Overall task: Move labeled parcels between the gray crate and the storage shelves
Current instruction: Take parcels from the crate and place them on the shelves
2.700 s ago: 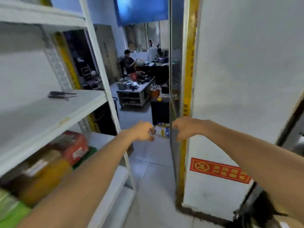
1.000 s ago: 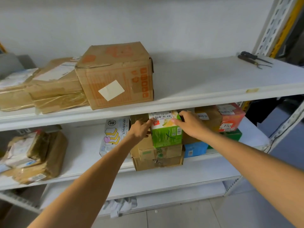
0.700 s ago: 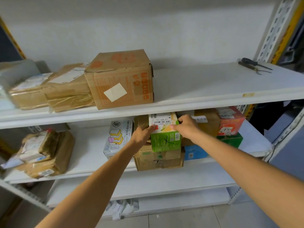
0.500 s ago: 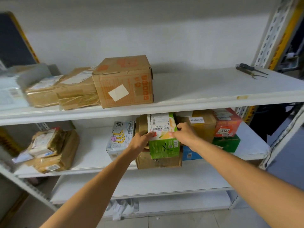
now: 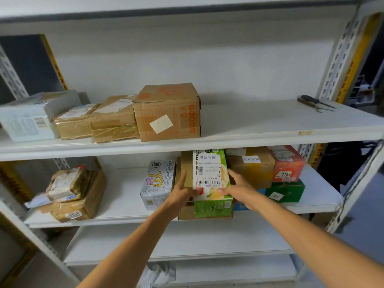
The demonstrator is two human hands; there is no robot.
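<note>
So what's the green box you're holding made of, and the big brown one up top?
The green box: probably thin printed card, a bit shiny, with a white paper label stuck on. The big brown box: seems plain cardboard, dull finish, with crumpled edges and faded orange print.

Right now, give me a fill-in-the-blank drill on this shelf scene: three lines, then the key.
1. The left hand and right hand hold the green-and-white labelled carton, whose green front bears a handwritten ____.
2. The red carton with the 0164 sticker sits on a ____ carton.
3. The two dark-handled hand tools lie at the ____ end of the upper white shelf.
Missing words: X; green; right.
</note>
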